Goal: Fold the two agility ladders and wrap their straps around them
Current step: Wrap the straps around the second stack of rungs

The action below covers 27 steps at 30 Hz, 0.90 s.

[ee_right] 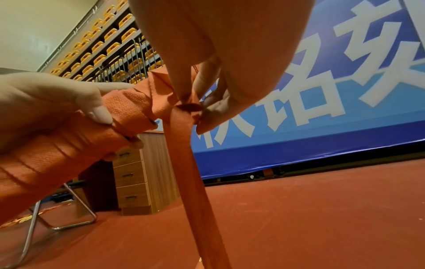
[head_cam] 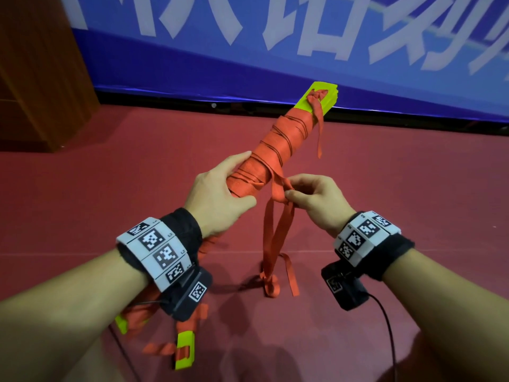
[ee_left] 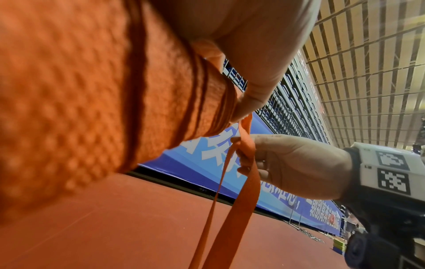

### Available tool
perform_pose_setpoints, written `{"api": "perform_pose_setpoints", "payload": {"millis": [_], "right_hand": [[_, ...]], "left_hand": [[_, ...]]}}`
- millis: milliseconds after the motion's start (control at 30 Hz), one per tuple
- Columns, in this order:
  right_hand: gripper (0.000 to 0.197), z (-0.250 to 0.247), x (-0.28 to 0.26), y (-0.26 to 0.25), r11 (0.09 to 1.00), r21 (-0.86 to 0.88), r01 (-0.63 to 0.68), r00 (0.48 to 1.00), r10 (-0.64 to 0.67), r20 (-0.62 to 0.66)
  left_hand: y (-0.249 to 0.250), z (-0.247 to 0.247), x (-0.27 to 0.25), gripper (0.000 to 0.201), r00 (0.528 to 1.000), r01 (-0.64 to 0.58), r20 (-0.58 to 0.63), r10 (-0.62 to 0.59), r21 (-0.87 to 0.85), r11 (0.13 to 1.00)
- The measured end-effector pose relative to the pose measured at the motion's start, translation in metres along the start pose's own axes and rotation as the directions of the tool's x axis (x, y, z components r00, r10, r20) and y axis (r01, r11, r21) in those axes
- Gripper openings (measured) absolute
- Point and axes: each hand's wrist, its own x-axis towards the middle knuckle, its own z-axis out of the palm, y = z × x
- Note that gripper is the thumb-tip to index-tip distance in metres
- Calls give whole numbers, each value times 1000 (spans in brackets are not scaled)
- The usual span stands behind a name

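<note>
Tying off the strap on a folded, wrapped ladder bundle.

The ladder bundle (head_cam: 278,150), yellow-green rungs swathed in orange strap, is being held up off the red floor (head_cam: 385,188), angled toward the blue banner (head_cam: 275,64). The left hand (head_cam: 217,194) is curling round its near end while the right hand (head_cam: 314,199) is pinching the loose strap (head_cam: 278,188) just beside the bundle, seemingly forming a knot, though the loop is partly hidden. Next, that loop likely needs cinching tight. More orange strap and rungs (head_cam: 184,351), perhaps the other ladder, are lying by the left wrist.
</note>
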Motion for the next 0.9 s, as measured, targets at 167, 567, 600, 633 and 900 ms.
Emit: {"api": "perform_pose_setpoints", "payload": {"millis": [167, 567, 600, 633, 900], "right_hand": [[37, 3, 0, 0, 994, 112, -22, 1000, 21, 12], [35, 7, -2, -12, 978, 203, -54, 999, 52, 16], [39, 7, -2, -10, 985, 170, -24, 1000, 20, 20], [45, 7, -1, -7, 991, 135, 14, 1000, -16, 20], [55, 6, 3, -9, 995, 76, 65, 997, -62, -38]], "left_hand": [[1, 0, -2, 80, 1000, 0, 25, 1, -19, 1000], [10, 4, -4, 79, 998, 9, 55, -2, -120, 993], [9, 4, -3, 79, 999, 16, 52, -9, -133, 991], [9, 4, -3, 79, 999, 22, 52, -14, -145, 989], [8, 2, 0, 81, 991, 120, 90, -95, -339, 933]]}}
